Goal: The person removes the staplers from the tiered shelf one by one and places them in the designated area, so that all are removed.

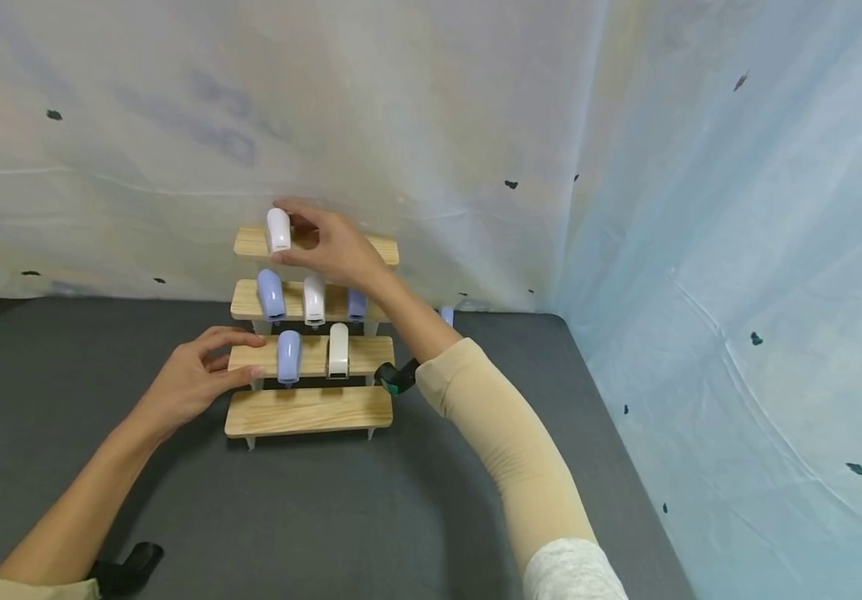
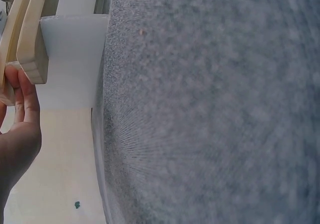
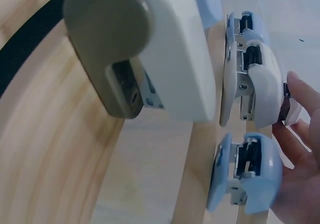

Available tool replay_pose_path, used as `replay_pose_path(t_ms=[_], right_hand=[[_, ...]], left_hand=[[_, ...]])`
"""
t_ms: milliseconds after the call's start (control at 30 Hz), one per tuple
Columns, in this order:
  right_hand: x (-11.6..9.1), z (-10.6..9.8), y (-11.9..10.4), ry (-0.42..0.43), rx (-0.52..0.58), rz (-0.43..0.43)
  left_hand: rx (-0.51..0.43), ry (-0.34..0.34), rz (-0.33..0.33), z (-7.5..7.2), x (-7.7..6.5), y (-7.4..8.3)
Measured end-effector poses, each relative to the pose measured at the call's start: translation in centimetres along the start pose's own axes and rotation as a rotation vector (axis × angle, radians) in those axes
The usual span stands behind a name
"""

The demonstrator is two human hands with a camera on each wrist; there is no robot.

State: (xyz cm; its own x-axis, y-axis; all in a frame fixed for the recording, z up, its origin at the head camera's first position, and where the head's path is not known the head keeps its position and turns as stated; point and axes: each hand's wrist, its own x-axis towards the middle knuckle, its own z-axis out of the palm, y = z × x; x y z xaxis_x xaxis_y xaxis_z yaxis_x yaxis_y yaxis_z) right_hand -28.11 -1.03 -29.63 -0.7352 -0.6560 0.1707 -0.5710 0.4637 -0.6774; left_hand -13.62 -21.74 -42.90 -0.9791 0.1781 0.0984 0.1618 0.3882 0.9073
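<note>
R hand (image 1: 337, 247): pinching white stapler (image 1: 278, 229), thumb to front, fingertips behind; prob. for control w/o bumping the units below.
White stapler: at L end of top shelf (image 1: 382, 247); can't tell if its wt. is fully on the board.
L hand (image 1: 192, 377): gripping L end of 3rd shelf (image 1: 364, 353), thumb at front edge, fingers behind; prob. steadying the light rack, well clear of R hand.
2nd shelf (image 1: 294, 292): blue stapler (image 1: 271, 295), white one (image 1: 314, 300), 2nd blue one (image 1: 357, 305) partly behind R forearm; spaced apart, noses fwd, prob. so each shows & grabs easily.
3rd shelf load: blue unit (image 1: 289, 357) + off-white unit (image 1: 338, 350), apart, same way round.
Bottom shelf (image 1: 308, 411): lowest, nearest viewer; rack stands on dark surface (image 1: 311, 508).
</note>
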Motion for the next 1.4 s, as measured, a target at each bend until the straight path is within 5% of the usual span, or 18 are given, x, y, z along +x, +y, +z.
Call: replay_pose_path(t_ms=[500, 1100, 1400], right_hand=[[-2.1, -2.1, 0.0, -0.005, 0.172, -0.015], [-4.9, -4.2, 2.2, 0.072, 0.204, -0.079], [-6.6, -5.2, 1.8, 0.081, 0.255, -0.028]], left_hand=[[0.006, 0.0, 0.0, -0.1, -0.1, 0.3], [0.029, 0.017, -0.005, 0.2, -0.2, 0.3], [0.033, 0.017, 0.004, -0.1, -0.6, 0.3]])
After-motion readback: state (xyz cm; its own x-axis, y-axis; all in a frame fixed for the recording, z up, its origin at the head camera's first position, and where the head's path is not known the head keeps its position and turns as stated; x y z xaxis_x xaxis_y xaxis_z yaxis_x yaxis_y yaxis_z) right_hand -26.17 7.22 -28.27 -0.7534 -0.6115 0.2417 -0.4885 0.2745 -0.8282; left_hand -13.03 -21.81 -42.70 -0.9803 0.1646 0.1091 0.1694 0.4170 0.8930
